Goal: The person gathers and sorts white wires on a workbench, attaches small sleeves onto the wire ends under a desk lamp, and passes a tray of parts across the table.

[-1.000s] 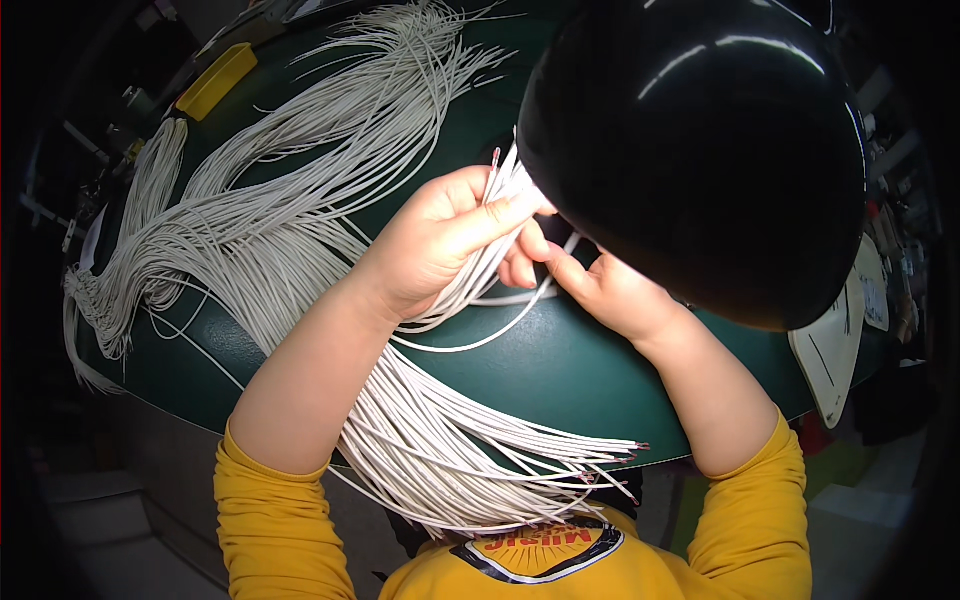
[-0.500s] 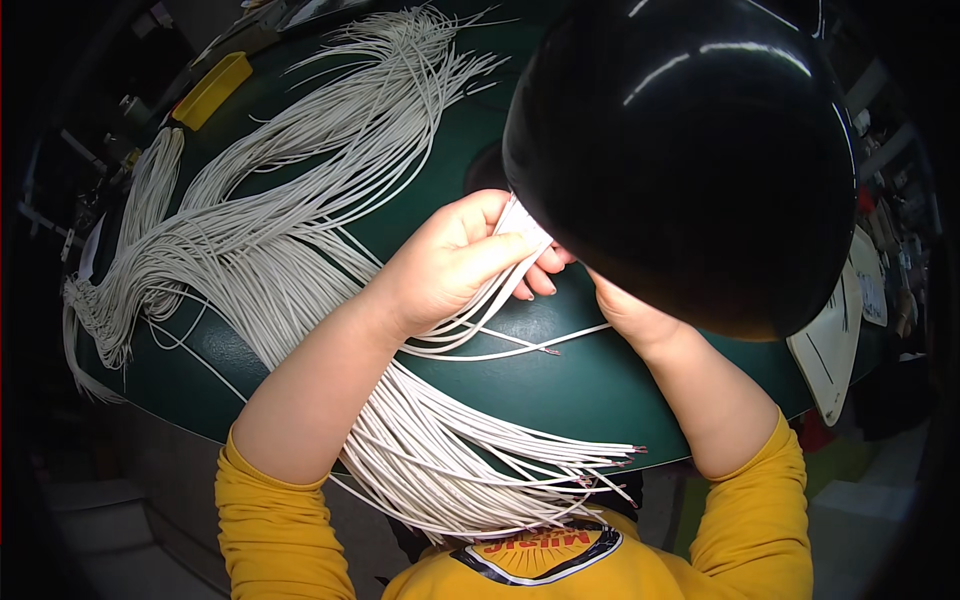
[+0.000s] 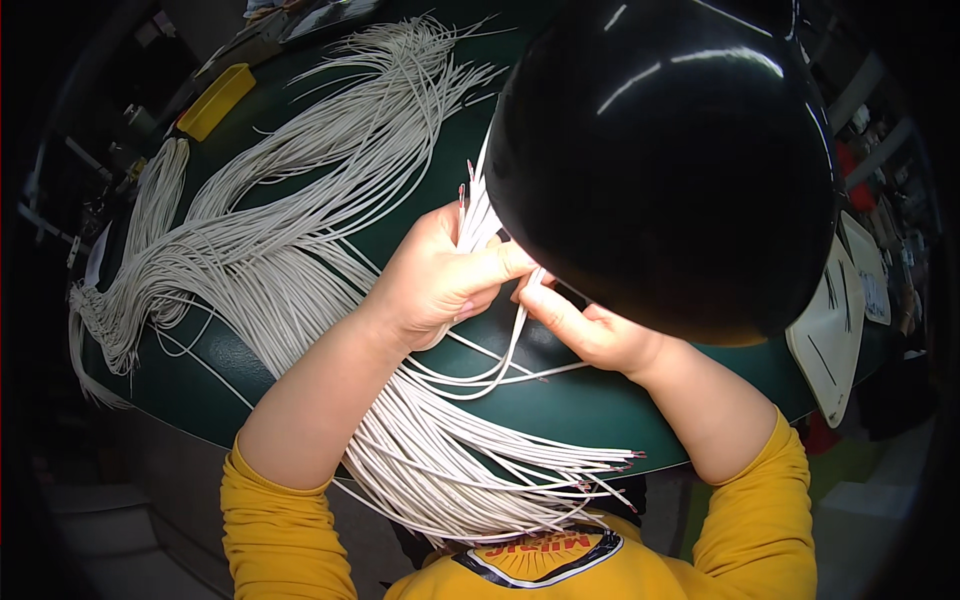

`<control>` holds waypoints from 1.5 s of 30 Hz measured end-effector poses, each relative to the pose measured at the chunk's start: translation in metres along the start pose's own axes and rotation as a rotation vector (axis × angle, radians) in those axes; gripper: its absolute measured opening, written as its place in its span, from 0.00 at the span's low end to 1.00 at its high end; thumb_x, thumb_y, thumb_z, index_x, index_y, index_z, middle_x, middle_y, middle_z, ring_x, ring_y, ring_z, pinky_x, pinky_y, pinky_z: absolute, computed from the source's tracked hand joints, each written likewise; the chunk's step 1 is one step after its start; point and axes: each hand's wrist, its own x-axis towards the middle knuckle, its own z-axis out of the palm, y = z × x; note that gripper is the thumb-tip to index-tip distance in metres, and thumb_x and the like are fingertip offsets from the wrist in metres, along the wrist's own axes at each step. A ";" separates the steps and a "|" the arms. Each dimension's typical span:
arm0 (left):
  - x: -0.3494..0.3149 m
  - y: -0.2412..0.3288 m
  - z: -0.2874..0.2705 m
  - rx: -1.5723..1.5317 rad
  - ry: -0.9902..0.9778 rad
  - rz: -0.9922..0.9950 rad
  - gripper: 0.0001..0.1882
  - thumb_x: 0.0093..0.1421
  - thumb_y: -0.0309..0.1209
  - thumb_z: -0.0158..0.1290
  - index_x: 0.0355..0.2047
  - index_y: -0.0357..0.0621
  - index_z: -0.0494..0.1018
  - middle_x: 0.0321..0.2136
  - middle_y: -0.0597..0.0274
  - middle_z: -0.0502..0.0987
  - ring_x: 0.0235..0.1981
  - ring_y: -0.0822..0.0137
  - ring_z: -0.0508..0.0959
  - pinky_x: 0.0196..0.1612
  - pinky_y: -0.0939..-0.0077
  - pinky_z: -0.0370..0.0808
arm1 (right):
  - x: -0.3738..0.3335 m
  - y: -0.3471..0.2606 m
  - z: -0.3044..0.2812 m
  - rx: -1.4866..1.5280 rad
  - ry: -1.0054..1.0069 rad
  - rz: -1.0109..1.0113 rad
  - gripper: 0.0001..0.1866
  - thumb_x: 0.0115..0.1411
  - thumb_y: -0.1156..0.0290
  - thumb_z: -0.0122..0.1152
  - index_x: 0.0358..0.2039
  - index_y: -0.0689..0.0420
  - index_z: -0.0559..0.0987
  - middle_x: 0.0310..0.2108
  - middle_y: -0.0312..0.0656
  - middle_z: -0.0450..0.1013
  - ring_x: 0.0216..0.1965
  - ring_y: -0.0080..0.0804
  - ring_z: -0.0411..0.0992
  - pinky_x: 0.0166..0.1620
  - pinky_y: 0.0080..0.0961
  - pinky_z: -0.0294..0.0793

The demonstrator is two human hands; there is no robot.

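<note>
Your two hands meet at the middle of the scene, just beyond the near edge of a dark green surface (image 3: 560,405). Your left hand (image 3: 440,280) is closed around a small bunch of white wires (image 3: 478,215), its thumb lying toward the right; the reddish ends stand up above the fist, probably so that they stay free and visible. Your right hand (image 3: 600,335) pinches a looped strand (image 3: 522,315) beside the left thumb; the dome hides part of these fingers, so the full grip cannot be told. The hands are likely close together so that one steadies the bunch while the other works a single strand.

A loose spread of wires (image 3: 470,480) runs beneath your left forearm, its ends pointing right over the near edge. A large pile of wires (image 3: 210,240) covers the left side, perhaps kept there to leave working room.

The chief obstacle is a glossy black dome (image 3: 660,190), which hangs over the far right and covers whatever lies beneath it. Bright light at its lower left edge suggests a lamp. A yellow tray (image 3: 217,102) lies far left; a pale board (image 3: 830,340) stands at the right edge.
</note>
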 end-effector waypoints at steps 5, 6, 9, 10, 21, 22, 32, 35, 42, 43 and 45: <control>-0.002 0.000 0.007 -0.003 -0.029 0.160 0.03 0.47 0.21 0.51 0.24 0.36 0.71 0.18 0.65 0.72 0.16 0.83 0.67 0.16 0.94 0.59 | 0.001 0.000 0.000 -0.001 -0.133 0.025 0.03 0.51 0.74 0.54 0.23 0.59 0.72 0.21 0.32 0.66 0.23 0.21 0.63 0.30 0.15 0.63; -0.002 -0.001 0.004 0.029 -0.035 0.151 0.02 0.47 0.21 0.51 0.24 0.36 0.71 0.18 0.65 0.72 0.15 0.83 0.67 0.16 0.94 0.60 | 0.000 0.001 0.001 -0.037 -0.136 0.009 0.03 0.51 0.74 0.54 0.23 0.59 0.72 0.21 0.33 0.66 0.23 0.21 0.63 0.31 0.14 0.63; -0.001 -0.002 -0.002 0.051 -0.076 0.161 0.02 0.47 0.21 0.52 0.23 0.36 0.70 0.18 0.65 0.72 0.15 0.83 0.67 0.16 0.94 0.60 | 0.000 0.001 0.001 -0.073 -0.126 0.017 0.03 0.51 0.74 0.54 0.24 0.59 0.72 0.22 0.33 0.66 0.24 0.20 0.64 0.32 0.14 0.62; 0.000 -0.002 -0.003 0.043 -0.112 0.183 0.02 0.47 0.22 0.52 0.22 0.36 0.71 0.18 0.64 0.72 0.14 0.83 0.66 0.16 0.93 0.60 | -0.001 0.001 0.001 -0.072 -0.118 0.030 0.03 0.51 0.74 0.54 0.24 0.59 0.72 0.22 0.34 0.66 0.25 0.20 0.64 0.32 0.13 0.62; 0.004 -0.001 -0.004 0.089 -0.023 0.223 0.05 0.52 0.26 0.49 0.27 0.37 0.66 0.20 0.65 0.70 0.11 0.84 0.61 0.14 0.93 0.56 | -0.005 0.012 -0.006 -0.007 -0.178 0.100 0.07 0.52 0.74 0.53 0.21 0.61 0.70 0.18 0.36 0.62 0.22 0.21 0.61 0.26 0.15 0.61; 0.005 0.000 -0.006 0.082 0.022 0.207 0.05 0.53 0.26 0.48 0.27 0.37 0.66 0.21 0.64 0.70 0.11 0.84 0.61 0.14 0.93 0.56 | -0.003 0.009 -0.007 -0.028 -0.186 0.083 0.08 0.52 0.73 0.53 0.19 0.61 0.69 0.17 0.36 0.61 0.21 0.22 0.61 0.25 0.16 0.60; 0.009 0.001 -0.018 0.024 0.144 0.272 0.08 0.55 0.31 0.46 0.27 0.37 0.64 0.18 0.62 0.68 0.11 0.82 0.59 0.12 0.91 0.54 | 0.007 -0.048 -0.014 -0.286 -0.719 0.149 0.15 0.38 0.60 0.62 0.16 0.57 0.70 0.14 0.39 0.66 0.17 0.36 0.67 0.21 0.25 0.64; 0.011 -0.001 -0.021 0.014 0.134 0.288 0.08 0.54 0.30 0.46 0.28 0.37 0.64 0.20 0.61 0.69 0.11 0.82 0.59 0.12 0.91 0.54 | 0.005 -0.047 -0.008 -0.369 -0.752 0.150 0.12 0.41 0.63 0.58 0.17 0.58 0.70 0.17 0.42 0.68 0.21 0.40 0.69 0.25 0.29 0.67; 0.013 -0.001 -0.019 0.026 0.082 0.275 0.06 0.53 0.28 0.47 0.29 0.39 0.64 0.22 0.60 0.70 0.12 0.82 0.61 0.12 0.91 0.56 | 0.007 -0.017 -0.008 -0.705 -0.361 -0.001 0.06 0.39 0.72 0.57 0.16 0.57 0.69 0.14 0.40 0.67 0.18 0.36 0.68 0.22 0.27 0.67; 0.012 0.000 -0.019 0.031 0.076 0.269 0.06 0.53 0.27 0.48 0.30 0.39 0.64 0.22 0.60 0.70 0.12 0.82 0.61 0.12 0.91 0.56 | 0.008 -0.013 -0.005 -0.729 -0.318 -0.038 0.06 0.39 0.72 0.57 0.15 0.56 0.68 0.13 0.39 0.67 0.17 0.36 0.68 0.21 0.27 0.67; 0.010 0.000 -0.019 0.063 0.079 0.257 0.05 0.51 0.26 0.49 0.26 0.39 0.65 0.20 0.62 0.69 0.12 0.82 0.62 0.12 0.91 0.56 | 0.010 -0.007 0.000 -0.759 -0.254 -0.108 0.06 0.40 0.72 0.57 0.15 0.56 0.68 0.12 0.39 0.66 0.16 0.35 0.68 0.20 0.27 0.67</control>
